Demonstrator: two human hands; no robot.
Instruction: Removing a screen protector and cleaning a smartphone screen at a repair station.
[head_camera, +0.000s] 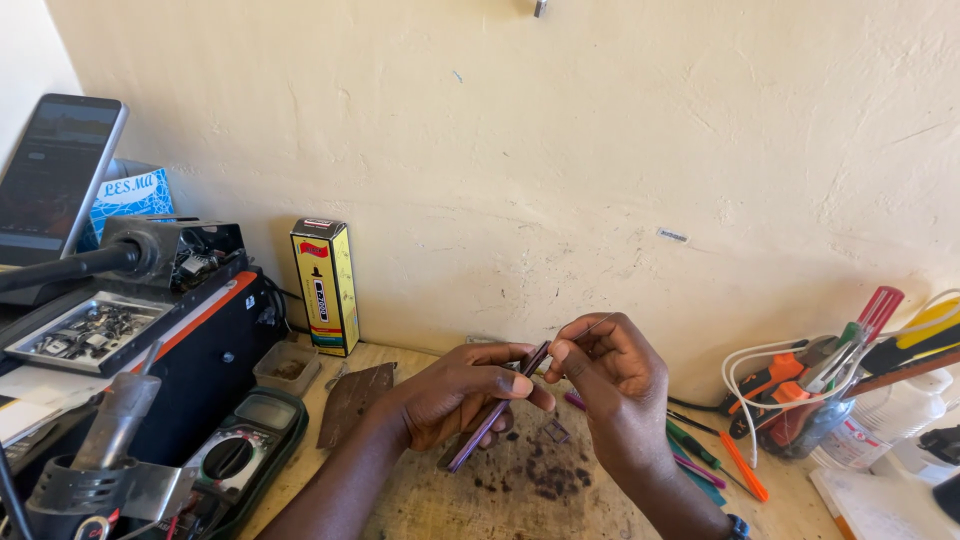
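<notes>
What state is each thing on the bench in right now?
Left hand: gripping a thin dark purple phone, held edge-on, tilted.
Right hand: pinching a thin metal pin at the phone's top end.
Dark tablet: propped upright, screen dim.
Green multimeter: lying flat.
Yellow rectangular box: standing upright.

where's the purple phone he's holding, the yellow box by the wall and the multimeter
purple phone (497, 410), head view, on its thin edge below the left thumb
yellow box (326, 287), head view, middle of its front face
multimeter (238, 454), head view, on its round dial
</notes>
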